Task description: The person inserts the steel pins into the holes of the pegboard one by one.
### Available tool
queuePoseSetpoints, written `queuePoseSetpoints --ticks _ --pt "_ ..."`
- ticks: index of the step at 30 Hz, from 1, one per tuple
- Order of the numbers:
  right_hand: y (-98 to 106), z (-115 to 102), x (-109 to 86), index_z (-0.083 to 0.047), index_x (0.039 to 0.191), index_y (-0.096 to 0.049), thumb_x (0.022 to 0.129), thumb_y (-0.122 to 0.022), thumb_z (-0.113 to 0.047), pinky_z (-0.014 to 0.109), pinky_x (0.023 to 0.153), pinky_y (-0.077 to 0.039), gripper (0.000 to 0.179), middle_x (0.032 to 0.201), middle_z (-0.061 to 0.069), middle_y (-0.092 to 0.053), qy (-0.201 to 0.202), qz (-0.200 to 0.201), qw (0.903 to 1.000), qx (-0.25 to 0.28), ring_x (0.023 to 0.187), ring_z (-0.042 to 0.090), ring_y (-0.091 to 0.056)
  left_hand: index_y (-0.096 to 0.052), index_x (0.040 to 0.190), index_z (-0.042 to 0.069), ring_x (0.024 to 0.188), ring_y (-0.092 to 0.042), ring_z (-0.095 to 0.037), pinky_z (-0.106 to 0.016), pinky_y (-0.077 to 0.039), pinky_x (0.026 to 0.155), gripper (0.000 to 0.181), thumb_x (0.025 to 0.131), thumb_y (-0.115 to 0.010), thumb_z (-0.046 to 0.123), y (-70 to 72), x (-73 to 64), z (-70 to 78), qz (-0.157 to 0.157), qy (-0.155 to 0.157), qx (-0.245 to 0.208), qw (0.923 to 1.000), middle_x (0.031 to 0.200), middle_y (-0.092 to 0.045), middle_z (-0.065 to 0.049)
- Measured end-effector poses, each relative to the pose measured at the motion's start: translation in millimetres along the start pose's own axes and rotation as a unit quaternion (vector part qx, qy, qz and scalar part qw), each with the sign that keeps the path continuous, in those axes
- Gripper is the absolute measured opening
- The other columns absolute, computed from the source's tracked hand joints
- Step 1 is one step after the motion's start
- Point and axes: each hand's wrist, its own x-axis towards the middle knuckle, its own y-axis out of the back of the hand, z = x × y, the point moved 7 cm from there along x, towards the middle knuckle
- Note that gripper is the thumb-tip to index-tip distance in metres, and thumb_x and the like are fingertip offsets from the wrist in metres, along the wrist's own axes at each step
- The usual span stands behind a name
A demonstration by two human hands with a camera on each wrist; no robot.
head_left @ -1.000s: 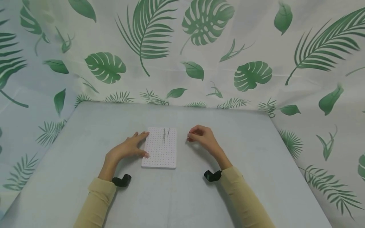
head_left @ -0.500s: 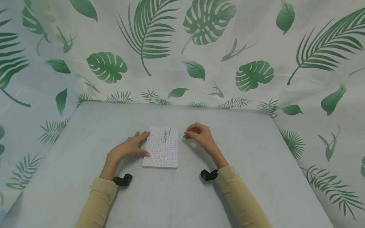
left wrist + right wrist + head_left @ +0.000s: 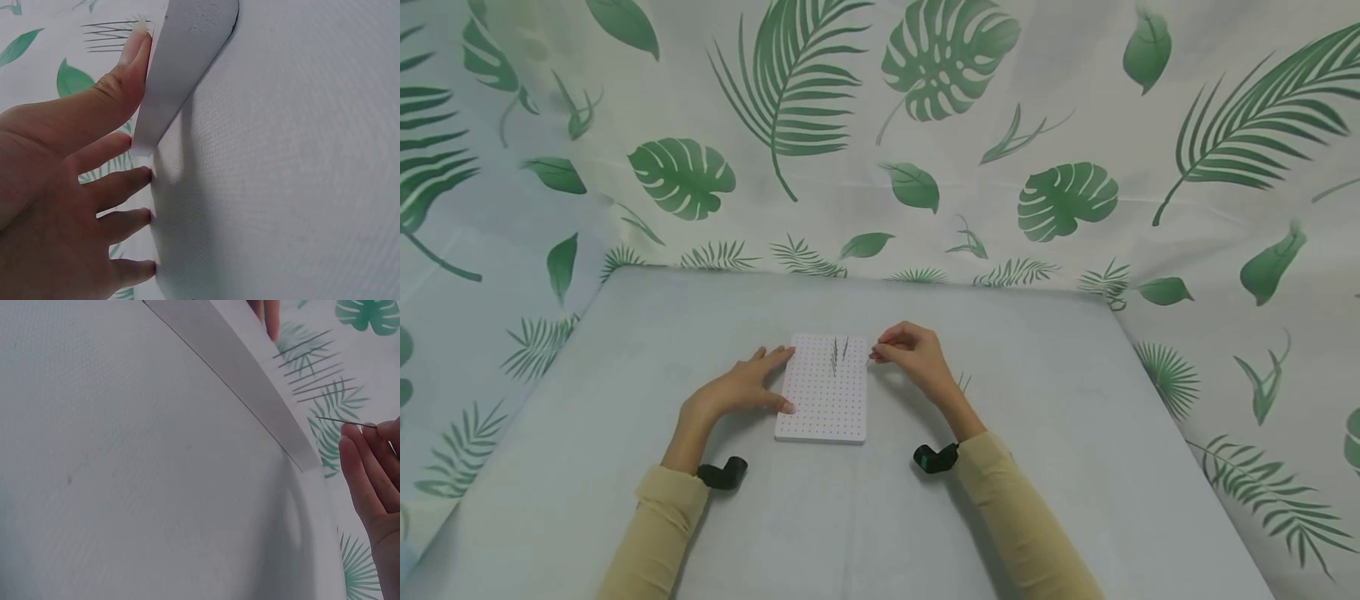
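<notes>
A white board (image 3: 823, 408) with a grid of small holes lies flat on the table. Several thin dark needles (image 3: 834, 358) stand upright in it, toward its far right part. My left hand (image 3: 737, 389) rests at the board's left side with fingers spread; its thumb (image 3: 132, 53) touches the near part of that side in the left wrist view. Just off the board's right edge, my right hand (image 3: 917, 354) pinches another thin needle (image 3: 340, 420) between thumb and fingertips. In the right wrist view this needle points toward the standing row (image 3: 319, 375).
More thin needles (image 3: 964, 382) show just beyond the right wrist on the white table (image 3: 865, 517). A leaf-printed cloth (image 3: 850, 192) hangs behind the table and on both sides. Each wrist carries a small black camera (image 3: 724, 473).
My right hand has moved left to the board's right edge, with the needle in its pinch. Needles on the table have come into view behind its wrist. The left hand stays in place.
</notes>
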Motion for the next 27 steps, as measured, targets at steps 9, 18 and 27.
queuePoseSetpoints --ticks 9,18,27 --pt "-14.9 2.2 6.6 0.004 0.100 -0.068 0.094 -0.070 -0.001 0.032 0.082 -0.064 0.009 0.101 0.020 -0.075 0.005 -0.006 1.0000 -0.005 0.086 0.020 -0.077 -0.028 0.163 0.007 0.157 -0.005 -0.048 -0.070 -0.003 0.124 0.100 0.084 -0.084 0.033 -0.2 0.7 -1.7 -0.002 0.001 0.002 1.0000 0.170 -0.020 -0.021" --pt "-23.2 4.4 7.6 0.002 0.099 -0.070 0.092 -0.075 -0.006 0.032 0.083 -0.064 0.012 0.100 0.017 -0.077 -0.001 -0.016 0.9998 -0.014 0.087 0.022 -0.078 -0.027 0.163 0.006 0.157 -0.005 -0.049 -0.071 -0.003 0.123 0.099 0.085 -0.083 0.032 0.4 -0.5 0.7 -0.004 -0.002 0.002 1.0000 0.170 -0.020 -0.022" --pt "-29.7 1.4 7.4 -0.002 0.096 -0.072 0.091 -0.078 -0.009 0.029 0.083 -0.062 0.010 0.098 0.012 -0.078 0.002 -0.028 0.9989 -0.036 0.088 0.019 -0.077 -0.026 0.163 0.005 0.157 -0.004 -0.049 -0.070 -0.003 0.124 0.099 0.086 -0.083 0.030 0.7 -1.2 2.0 -0.004 -0.004 0.007 1.0000 0.170 -0.019 -0.022"
